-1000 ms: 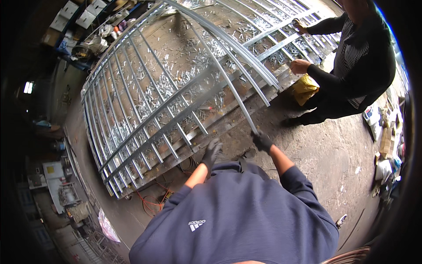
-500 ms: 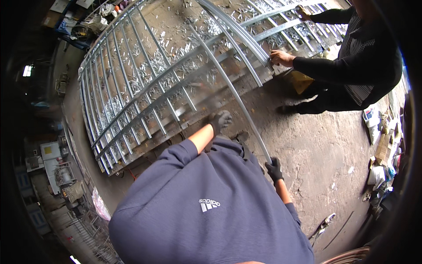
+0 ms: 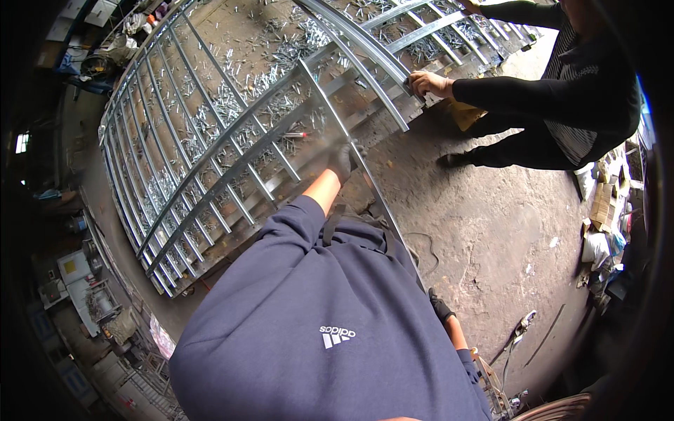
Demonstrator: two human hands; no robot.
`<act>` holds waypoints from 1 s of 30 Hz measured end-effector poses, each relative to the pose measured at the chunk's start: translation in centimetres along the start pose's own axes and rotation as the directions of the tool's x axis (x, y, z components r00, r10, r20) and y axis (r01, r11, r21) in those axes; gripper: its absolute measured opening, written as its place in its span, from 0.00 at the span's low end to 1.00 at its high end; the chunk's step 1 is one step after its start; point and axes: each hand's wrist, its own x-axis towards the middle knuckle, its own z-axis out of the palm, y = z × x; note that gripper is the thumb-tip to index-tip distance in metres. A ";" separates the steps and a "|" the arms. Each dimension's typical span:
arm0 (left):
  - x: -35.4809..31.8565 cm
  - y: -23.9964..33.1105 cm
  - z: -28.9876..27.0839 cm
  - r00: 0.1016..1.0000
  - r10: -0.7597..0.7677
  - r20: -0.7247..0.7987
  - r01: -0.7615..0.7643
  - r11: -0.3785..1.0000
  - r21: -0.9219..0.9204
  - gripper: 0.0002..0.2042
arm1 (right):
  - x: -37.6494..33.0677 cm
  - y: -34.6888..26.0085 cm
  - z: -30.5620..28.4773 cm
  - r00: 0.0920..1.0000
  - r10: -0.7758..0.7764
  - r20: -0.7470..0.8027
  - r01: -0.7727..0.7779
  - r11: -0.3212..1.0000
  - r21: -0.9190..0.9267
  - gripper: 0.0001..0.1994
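A long, slim grey metal bar [image 3: 382, 198] slants from over the metal frame down toward my right side. My left hand [image 3: 342, 163], in a dark glove, closes on the bar near its middle, the fingers partly hidden. My right hand [image 3: 441, 307], in a black glove, grips the bar's near end. The ladder-like metal frame [image 3: 232, 151] of long rails and several crossbars lies on a large worktable [image 3: 246, 228] strewn with small metal pieces [image 3: 217, 105]. Near my left hand, a slim red-and-white thing [image 3: 296, 135] lies on the table.
Across from me at the right stands a person [image 3: 554, 98] in dark clothes, one hand [image 3: 430, 84] at the end of stacked metal rails [image 3: 372, 49]. Boxes and bags [image 3: 600, 210] line the right side. A cable [image 3: 516, 337] lies on the concrete floor [image 3: 484, 231].
My left hand has moved up and closed on the bar. My right hand has come down and nearer with the bar's end, drawing the bar toward me. The red-and-white thing has come into sight.
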 end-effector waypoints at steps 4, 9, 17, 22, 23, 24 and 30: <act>-2.2 -3.4 -2.7 0.997 0.040 -0.063 -0.014 0.927 0.375 0.13 | 0.6 -2.6 1.9 0.992 0.072 -0.102 -0.049 0.976 0.210 0.34; -5.0 -6.3 -5.0 0.979 0.137 -0.151 0.015 0.689 0.724 0.12 | 5.1 -4.1 5.7 0.876 -0.405 -0.262 0.465 0.855 0.230 0.24; -4.8 -1.8 -4.2 0.993 0.091 -0.079 -0.076 0.981 0.177 0.09 | 3.5 0.5 3.2 0.753 -0.636 -0.169 0.553 0.751 -0.361 0.28; -3.8 0.4 -4.1 0.984 0.152 -0.089 -0.129 0.965 0.228 0.09 | -1.1 -1.1 1.0 0.998 0.038 -0.048 -0.034 0.996 0.084 0.38; -3.8 0.2 -4.2 0.978 0.182 -0.102 -0.156 0.963 0.219 0.09 | -1.8 -1.2 0.8 0.999 0.025 -0.019 -0.024 0.996 0.083 0.38; -3.8 0.0 -4.3 0.976 0.149 -0.158 -0.120 0.976 0.179 0.10 | -2.3 -1.1 0.7 1.000 0.010 0.010 -0.011 0.997 0.082 0.38; -4.1 -1.7 -6.2 0.946 0.168 -0.278 -0.120 0.976 0.182 0.11 | -1.8 0.9 0.7 0.991 -0.066 0.115 0.053 0.992 0.110 0.26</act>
